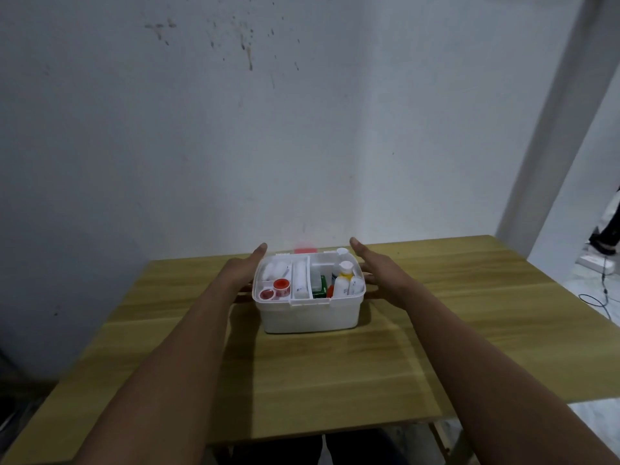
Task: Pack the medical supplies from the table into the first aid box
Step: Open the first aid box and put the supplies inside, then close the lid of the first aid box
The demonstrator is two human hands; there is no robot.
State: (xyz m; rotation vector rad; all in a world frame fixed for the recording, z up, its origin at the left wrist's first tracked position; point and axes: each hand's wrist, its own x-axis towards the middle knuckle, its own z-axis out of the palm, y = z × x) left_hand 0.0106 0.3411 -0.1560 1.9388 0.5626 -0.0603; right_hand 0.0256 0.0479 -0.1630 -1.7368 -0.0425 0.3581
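Note:
A white first aid box (310, 313) stands on the wooden table (302, 380), its top uncovered. Inside its tray lie two red-capped tape rolls (275, 288), white gauze rolls (275, 269), a white bandage (300, 278), a green pack (320, 286) and white bottles (345, 280). A blurred red and clear lid part (303, 250) shows behind the box. My left hand (246, 268) is flat against the box's left side, fingers straight. My right hand (375, 268) flanks the right side, fingers extended. Neither hand holds anything.
A stained white wall rises right behind the table. To the right a white pillar (563, 129) stands, with a cable (604, 290) on the floor and a person's leg (609, 233) at the far right edge. The table's front edge is near my body.

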